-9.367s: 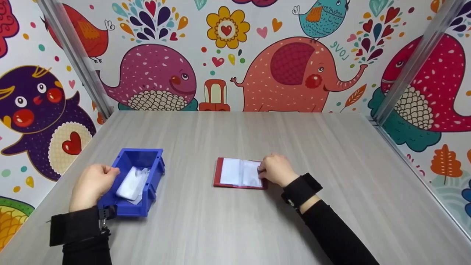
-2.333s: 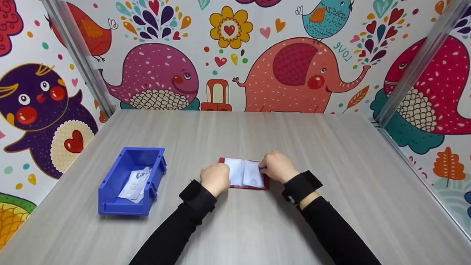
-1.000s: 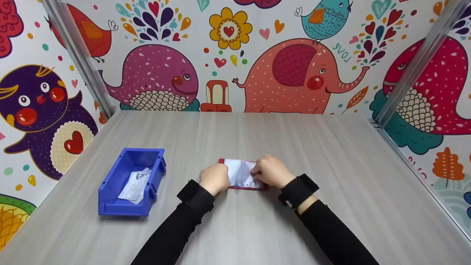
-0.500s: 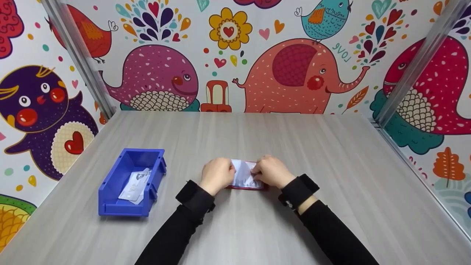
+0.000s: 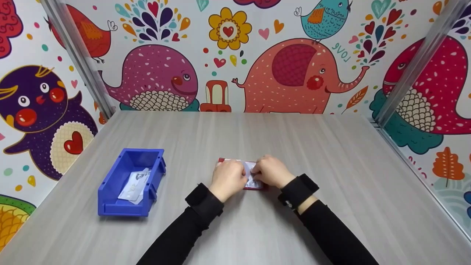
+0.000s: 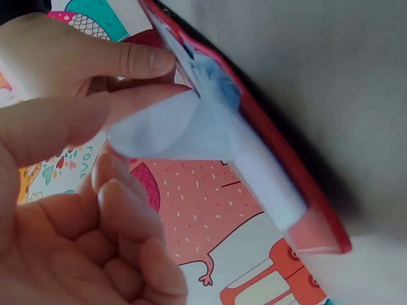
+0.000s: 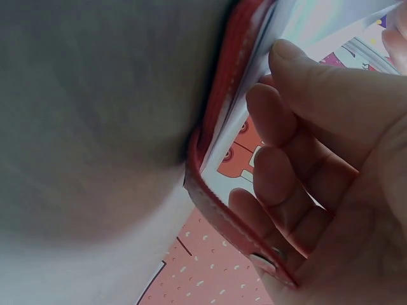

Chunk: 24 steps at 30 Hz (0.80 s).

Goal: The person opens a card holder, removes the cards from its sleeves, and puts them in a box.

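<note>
A small red card holder [image 6: 299, 171] lies spread on the table, its clear plastic sleeves partly turned up. My left hand [image 5: 228, 178], over its left half, pinches the corner of a bent clear sleeve [image 6: 191, 136] between thumb and forefinger. My right hand [image 5: 273, 171] holds the right half, with the thumb [image 7: 287, 49] against the pages and the other fingers curled beneath. A red strap with a metal snap [image 7: 232, 232] sticks out from the holder beside the right fingers. The left hand hides much of the holder in the head view.
To the left stands a blue plastic bin [image 5: 123, 209] with a few silvery cards [image 5: 135, 186] lying in it, one marked VIP. The wood-grain table [image 5: 301, 136] ends at cartoon-printed walls [image 5: 287, 77] behind and at the sides.
The left hand has come from the bin to the holder, then slid right across it, turning up the sleeve. A white piece seen in the bin earlier is gone from there. The right hand shifted slightly inward.
</note>
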Tool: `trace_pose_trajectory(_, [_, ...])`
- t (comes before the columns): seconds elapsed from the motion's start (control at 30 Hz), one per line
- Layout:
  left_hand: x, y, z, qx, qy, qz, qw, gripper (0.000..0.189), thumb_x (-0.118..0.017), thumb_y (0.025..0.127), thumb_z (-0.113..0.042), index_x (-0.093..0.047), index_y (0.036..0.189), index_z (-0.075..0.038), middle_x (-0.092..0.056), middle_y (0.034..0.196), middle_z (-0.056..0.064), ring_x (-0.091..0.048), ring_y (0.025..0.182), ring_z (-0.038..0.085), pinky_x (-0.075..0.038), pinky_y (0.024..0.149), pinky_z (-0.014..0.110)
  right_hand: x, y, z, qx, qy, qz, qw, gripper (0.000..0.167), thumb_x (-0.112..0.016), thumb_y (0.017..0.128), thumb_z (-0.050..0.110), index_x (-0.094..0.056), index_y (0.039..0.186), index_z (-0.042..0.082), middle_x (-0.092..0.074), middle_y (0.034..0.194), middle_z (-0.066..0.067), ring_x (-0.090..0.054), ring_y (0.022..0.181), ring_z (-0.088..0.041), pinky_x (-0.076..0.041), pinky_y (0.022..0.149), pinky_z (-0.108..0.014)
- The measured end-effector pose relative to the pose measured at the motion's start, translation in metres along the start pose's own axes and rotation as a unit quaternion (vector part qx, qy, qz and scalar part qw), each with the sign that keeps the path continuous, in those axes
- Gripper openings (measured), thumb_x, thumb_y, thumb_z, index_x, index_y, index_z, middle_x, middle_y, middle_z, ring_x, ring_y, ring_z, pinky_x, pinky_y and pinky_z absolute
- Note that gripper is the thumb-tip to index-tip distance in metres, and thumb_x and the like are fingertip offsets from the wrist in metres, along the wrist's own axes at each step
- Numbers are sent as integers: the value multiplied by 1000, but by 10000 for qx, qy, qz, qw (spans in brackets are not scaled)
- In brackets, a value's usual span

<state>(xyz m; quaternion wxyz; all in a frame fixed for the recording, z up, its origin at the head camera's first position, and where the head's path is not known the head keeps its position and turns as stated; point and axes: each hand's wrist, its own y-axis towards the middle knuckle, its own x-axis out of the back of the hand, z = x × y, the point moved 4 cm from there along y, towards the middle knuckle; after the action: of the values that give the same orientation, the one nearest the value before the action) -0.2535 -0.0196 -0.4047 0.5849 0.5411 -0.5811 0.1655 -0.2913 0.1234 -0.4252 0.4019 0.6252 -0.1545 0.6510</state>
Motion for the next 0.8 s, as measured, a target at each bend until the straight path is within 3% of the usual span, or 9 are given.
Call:
trace_pose_trajectory(0.3, [-8, -1, 1, -85, 712, 214, 9972, 22, -82, 68, -18, -61, 66, -12, -58, 70, 2, -59, 72, 25, -38, 64, 39, 1, 0, 1, 82, 16, -24, 10000, 15, -84, 71, 3, -79, 85, 8, -67, 78, -4, -58, 74, -26, -48, 68, -39])
trace_pose_trajectory(0.6, [-7, 0, -1, -265, 744, -136, 9968, 27, -76, 68, -8, -54, 53, -15, -57, 60, 1, -60, 64, 25, -38, 60, 38, 2, 0, 1, 85, 6, 9, 10000, 15, -84, 72, 4, -80, 85, 8, -68, 80, -4, -59, 76, -27, -49, 69, -39])
trace_pose_trajectory(0.8, [-9, 0, 2, -269, 660, -183, 9973, 32, -73, 68, -5, -47, 51, -14, -53, 54, 0, -59, 59, 26, -38, 58, 38, 1, 0, 1, 73, 50, 30, 10000, 16, -84, 71, 3, -80, 85, 8, -68, 79, -4, -59, 76, -27, -49, 69, -39])
